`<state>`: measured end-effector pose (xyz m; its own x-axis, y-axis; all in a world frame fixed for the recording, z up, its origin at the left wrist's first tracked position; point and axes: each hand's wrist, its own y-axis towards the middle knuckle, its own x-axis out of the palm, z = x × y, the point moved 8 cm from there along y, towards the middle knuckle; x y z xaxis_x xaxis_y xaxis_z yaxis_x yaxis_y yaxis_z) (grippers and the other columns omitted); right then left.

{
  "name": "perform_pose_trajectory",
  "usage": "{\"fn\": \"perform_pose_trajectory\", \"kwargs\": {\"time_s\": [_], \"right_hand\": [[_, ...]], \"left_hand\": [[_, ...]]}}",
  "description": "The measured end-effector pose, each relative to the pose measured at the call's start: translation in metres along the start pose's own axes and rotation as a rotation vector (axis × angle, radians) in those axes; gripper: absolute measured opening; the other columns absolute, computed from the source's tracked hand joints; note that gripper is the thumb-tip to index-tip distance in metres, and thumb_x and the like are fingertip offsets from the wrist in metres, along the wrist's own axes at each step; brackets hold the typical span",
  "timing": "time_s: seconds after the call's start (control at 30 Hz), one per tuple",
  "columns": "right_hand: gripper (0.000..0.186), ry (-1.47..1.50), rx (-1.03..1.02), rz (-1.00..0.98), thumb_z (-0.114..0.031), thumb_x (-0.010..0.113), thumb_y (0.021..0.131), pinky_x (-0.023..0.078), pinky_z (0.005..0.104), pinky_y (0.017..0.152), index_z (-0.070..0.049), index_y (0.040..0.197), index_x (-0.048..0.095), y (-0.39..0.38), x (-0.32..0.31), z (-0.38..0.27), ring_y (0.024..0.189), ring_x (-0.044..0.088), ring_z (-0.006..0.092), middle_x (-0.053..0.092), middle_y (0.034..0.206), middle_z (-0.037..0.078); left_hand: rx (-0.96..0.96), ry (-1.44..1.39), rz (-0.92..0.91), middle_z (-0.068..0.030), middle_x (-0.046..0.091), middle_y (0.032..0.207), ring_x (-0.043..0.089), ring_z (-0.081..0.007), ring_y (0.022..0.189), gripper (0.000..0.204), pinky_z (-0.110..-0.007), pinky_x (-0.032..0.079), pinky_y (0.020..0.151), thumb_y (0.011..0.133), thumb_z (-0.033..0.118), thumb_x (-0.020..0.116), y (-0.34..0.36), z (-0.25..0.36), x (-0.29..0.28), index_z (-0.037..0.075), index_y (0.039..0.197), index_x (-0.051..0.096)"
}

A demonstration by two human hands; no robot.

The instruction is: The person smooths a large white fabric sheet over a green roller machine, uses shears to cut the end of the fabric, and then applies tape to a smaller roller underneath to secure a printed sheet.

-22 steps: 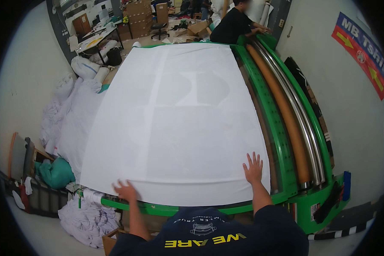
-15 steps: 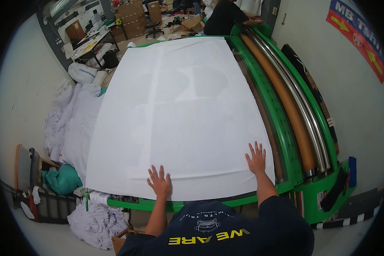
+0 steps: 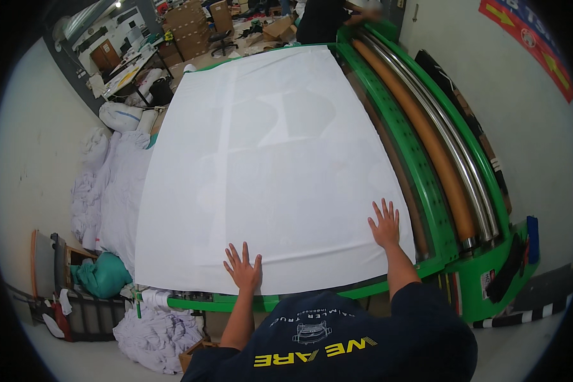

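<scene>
A large white sheet (image 3: 267, 159) lies spread flat over the bed of a long green machine (image 3: 426, 191). My left hand (image 3: 243, 267) presses flat on the sheet near its front edge, fingers spread. My right hand (image 3: 385, 224) rests flat on the sheet's front right part, fingers apart, close to the green perforated rail. Neither hand holds anything. At the far end a person in dark clothes (image 3: 325, 19) stands at the machine.
An orange roller (image 3: 420, 140) and steel rollers (image 3: 452, 146) run along the machine's right side. Heaps of white linen (image 3: 108, 184) lie on the floor at left, more linen (image 3: 156, 334) below the front corner. Cardboard boxes (image 3: 191, 25) and tables stand far back.
My left hand slid rightward along the sheet's front edge, from the left corner toward the middle. My right hand shifted slightly farther onto the sheet. The view has tilted a little.
</scene>
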<state>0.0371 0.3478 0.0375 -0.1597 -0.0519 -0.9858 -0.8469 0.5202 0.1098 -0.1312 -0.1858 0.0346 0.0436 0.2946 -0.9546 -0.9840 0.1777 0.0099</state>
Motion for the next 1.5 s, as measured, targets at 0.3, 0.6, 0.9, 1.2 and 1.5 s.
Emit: {"fn": "perform_pose_trajectory", "kwargs": {"time_s": [0.3,0.6,0.9,1.2,1.5], "right_hand": [[0.069,0.038,0.000,0.008,-0.053,0.054,0.111,0.014,0.0604,0.137,-0.028,0.173,0.038,0.0012,0.0008,-0.0002,0.169,0.018,0.0377,0.026,0.183,0.010],[0.069,0.032,0.000,0.019,-0.053,0.055,0.111,0.014,0.0603,0.136,-0.028,0.173,0.038,0.0005,-0.0006,0.0002,0.169,0.018,0.0374,0.025,0.184,0.009],[0.070,0.008,0.001,0.006,-0.054,0.054,0.111,0.013,0.0599,0.137,-0.029,0.174,0.036,-0.0004,0.0020,0.0022,0.170,0.018,0.0366,0.022,0.185,0.008],[0.070,0.013,0.000,-0.007,-0.054,0.052,0.112,0.012,0.0586,0.137,-0.029,0.174,0.035,-0.0005,0.0035,-0.0009,0.170,0.015,0.0351,0.021,0.185,0.006],[0.070,0.010,0.009,-0.023,-0.054,0.052,0.112,0.012,0.0585,0.137,-0.030,0.175,0.034,0.0008,0.0023,-0.0041,0.170,0.015,0.0345,0.020,0.185,0.006]], "left_hand": [[0.016,0.053,-0.040,-0.0163,0.007,0.187,0.003,-0.0393,0.172,0.102,-0.068,0.002,0.133,0.093,0.081,0.064,0.0020,-0.0035,0.0040,0.032,0.176,0.031],[0.032,0.033,-0.034,-0.0185,0.007,0.186,0.004,-0.0417,0.171,0.101,-0.071,0.005,0.131,0.094,0.077,0.065,0.0011,0.0024,-0.0017,0.026,0.176,0.033],[0.021,0.056,-0.032,-0.0156,0.007,0.187,0.003,-0.0388,0.172,0.099,-0.069,0.003,0.133,0.095,0.079,0.063,-0.0004,-0.0007,0.0057,0.031,0.176,0.032],[0.035,0.050,-0.009,-0.0164,0.007,0.187,0.003,-0.0396,0.172,0.098,-0.070,0.003,0.132,0.096,0.077,0.064,0.0000,-0.0037,0.0057,0.029,0.176,0.032],[0.045,0.046,0.001,-0.0185,0.009,0.186,0.004,-0.0412,0.171,0.098,-0.072,0.005,0.131,0.096,0.076,0.064,0.0013,-0.0032,0.0002,0.026,0.175,0.034]]}}
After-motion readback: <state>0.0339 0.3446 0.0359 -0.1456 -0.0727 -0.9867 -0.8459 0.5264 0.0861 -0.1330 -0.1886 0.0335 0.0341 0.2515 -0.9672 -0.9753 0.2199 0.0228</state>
